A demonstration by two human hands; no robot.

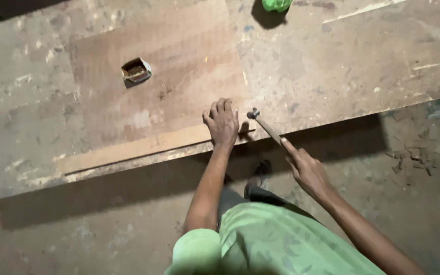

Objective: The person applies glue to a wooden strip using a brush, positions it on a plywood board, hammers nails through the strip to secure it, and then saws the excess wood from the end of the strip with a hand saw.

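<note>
Can't make out any nail under the left hand [221, 124], fingertips hide that spot. Left hand lies flat, fingers spread a bit, pressing the thin wood strip [138, 147] along the bench [332, 66] edge; right hand [306, 170] wraps round the hammer [266, 126] handle w/ forefinger laid along it. Hammer runs diagonal, head up-left just beside the left hand, handle down-right

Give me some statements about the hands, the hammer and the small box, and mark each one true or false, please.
1. The right hand holds a hammer. True.
2. The left hand rests on the floor. False: it presses on the wooden strip at the workbench edge.
3. The small open box lies on the plywood sheet. True.
4. The hammer head touches the box. False: it is near the left hand, far from the box.
</note>
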